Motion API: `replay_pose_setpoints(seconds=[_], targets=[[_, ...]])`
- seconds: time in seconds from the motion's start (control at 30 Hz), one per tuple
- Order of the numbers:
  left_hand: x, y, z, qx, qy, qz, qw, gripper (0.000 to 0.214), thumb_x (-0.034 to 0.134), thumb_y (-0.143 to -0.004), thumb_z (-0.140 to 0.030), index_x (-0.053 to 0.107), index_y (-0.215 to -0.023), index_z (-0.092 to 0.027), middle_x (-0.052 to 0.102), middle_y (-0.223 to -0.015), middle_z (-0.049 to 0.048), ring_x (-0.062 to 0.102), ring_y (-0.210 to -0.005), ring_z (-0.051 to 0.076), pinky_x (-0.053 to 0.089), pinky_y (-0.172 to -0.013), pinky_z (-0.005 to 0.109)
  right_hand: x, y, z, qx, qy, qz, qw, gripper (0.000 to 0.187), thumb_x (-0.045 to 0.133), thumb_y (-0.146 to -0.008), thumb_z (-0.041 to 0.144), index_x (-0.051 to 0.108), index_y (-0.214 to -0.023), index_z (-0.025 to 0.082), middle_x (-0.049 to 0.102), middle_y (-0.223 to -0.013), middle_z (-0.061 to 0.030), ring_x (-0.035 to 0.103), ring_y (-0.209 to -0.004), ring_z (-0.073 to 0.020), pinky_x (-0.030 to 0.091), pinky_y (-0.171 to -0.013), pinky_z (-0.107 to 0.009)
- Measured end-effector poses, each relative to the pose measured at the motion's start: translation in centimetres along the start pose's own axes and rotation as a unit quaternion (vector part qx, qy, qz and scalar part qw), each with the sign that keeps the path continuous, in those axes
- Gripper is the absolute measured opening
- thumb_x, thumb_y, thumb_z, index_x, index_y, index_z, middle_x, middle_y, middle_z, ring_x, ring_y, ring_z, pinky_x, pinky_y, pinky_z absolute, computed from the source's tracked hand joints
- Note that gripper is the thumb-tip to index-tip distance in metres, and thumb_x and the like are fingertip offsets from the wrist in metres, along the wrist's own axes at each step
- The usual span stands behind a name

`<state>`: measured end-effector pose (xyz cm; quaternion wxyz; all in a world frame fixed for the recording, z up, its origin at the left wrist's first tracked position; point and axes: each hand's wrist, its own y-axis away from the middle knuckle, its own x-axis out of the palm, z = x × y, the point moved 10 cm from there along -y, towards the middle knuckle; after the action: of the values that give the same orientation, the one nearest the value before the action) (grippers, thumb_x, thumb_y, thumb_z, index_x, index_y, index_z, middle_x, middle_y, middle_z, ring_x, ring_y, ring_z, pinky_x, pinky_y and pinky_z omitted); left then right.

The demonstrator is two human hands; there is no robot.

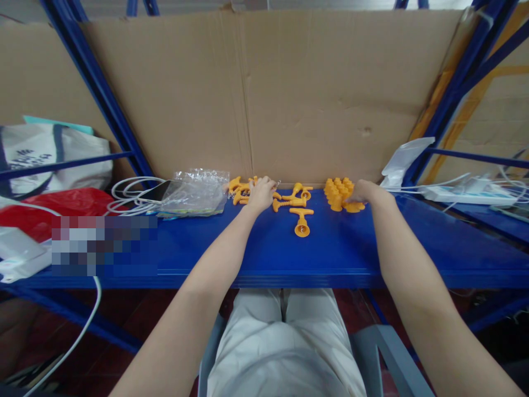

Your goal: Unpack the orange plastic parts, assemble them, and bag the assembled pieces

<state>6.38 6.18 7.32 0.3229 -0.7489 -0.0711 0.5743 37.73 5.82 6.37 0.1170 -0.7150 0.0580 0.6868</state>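
Observation:
Among the yellow T-shaped corkscrew handles [238,187] at the back middle of the shelf, my left hand [262,194] has its fingers curled in. A thin metal spiral pokes out beside those fingers, apparently from a corkscrew handle mostly hidden in them. Just right of this hand lie corkscrews [302,223] with bell-shaped bases, one nearest the front and others behind it. My right hand [363,191] is closed at the right side of a tight group of yellow bell-shaped bases [336,193]. Its fingertips are mostly hidden, and it seems to grip one base.
Clear plastic bags [194,193], a phone [158,191] and coiled white cable [128,196] lie to the left. Behind the blue shelf [264,248] stands a cardboard wall [309,99]. A white power strip [458,194] is at the right, beside a blue upright.

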Motion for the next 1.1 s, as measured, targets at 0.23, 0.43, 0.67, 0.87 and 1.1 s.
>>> replay_pose_setpoints(seconds=[0.23,0.43,0.67,0.87,1.1], targets=[[0.3,-0.4,1.4,-0.052,0.036,-0.013,0.998,0.032,0.049,-0.095,-0.016,0.068,-0.12,-0.021,0.076,-0.104,0.0089,0.068,-0.105,0.026,0.047,-0.095,0.039,0.4,-0.3,0.3,-0.007,0.001,0.012,1.0,0.045,0.085,-0.069,0.037,0.077,-0.105,0.011,0.076,-0.088,-0.0162,0.075,-0.088,-0.0282,0.057,-0.071,-0.031],[0.5,-0.8,3.1,-0.087,0.098,-0.043,0.99,0.031,0.05,-0.092,-0.012,0.066,-0.117,-0.021,0.077,-0.099,0.0076,0.071,-0.1,0.024,0.052,-0.09,0.034,0.0,-0.7,0.5,-0.02,0.009,-0.032,0.999,0.036,0.078,-0.075,0.031,0.077,-0.105,0.01,0.075,-0.091,-0.0194,0.075,-0.09,-0.0285,0.056,-0.071,-0.031],[1.2,-0.8,3.5,-0.066,0.111,-0.048,0.99,0.03,0.052,-0.092,-0.017,0.061,-0.121,-0.019,0.073,-0.119,0.0114,0.065,-0.115,0.026,0.05,-0.1,0.04,0.0,-0.1,0.4,0.011,0.02,-0.013,1.0,0.039,0.074,-0.076,0.023,0.075,-0.112,0.007,0.075,-0.097,-0.0218,0.074,-0.097,-0.0294,0.056,-0.076,-0.031],[2.3,-0.2,5.6,-0.136,0.081,-0.005,0.987,0.042,0.057,-0.092,-0.026,0.054,-0.134,-0.023,0.065,-0.138,0.0125,0.056,-0.132,0.029,0.045,-0.109,0.046,-2.4,2.7,1.3,0.042,-0.014,-0.062,0.997,0.039,0.06,-0.086,0.016,0.071,-0.123,0.008,0.074,-0.109,-0.0239,0.073,-0.106,-0.0292,0.056,-0.084,-0.033],[3.0,1.1,8.3,-0.218,0.032,0.035,0.975,0.05,0.055,-0.091,-0.03,0.053,-0.14,-0.023,0.065,-0.139,0.0125,0.056,-0.134,0.031,0.044,-0.111,0.046,-3.6,6.0,7.0,-0.033,-0.004,-0.096,0.995,0.039,0.049,-0.095,0.023,0.07,-0.125,0.008,0.071,-0.122,-0.0243,0.067,-0.119,-0.0299,0.052,-0.093,-0.034]])
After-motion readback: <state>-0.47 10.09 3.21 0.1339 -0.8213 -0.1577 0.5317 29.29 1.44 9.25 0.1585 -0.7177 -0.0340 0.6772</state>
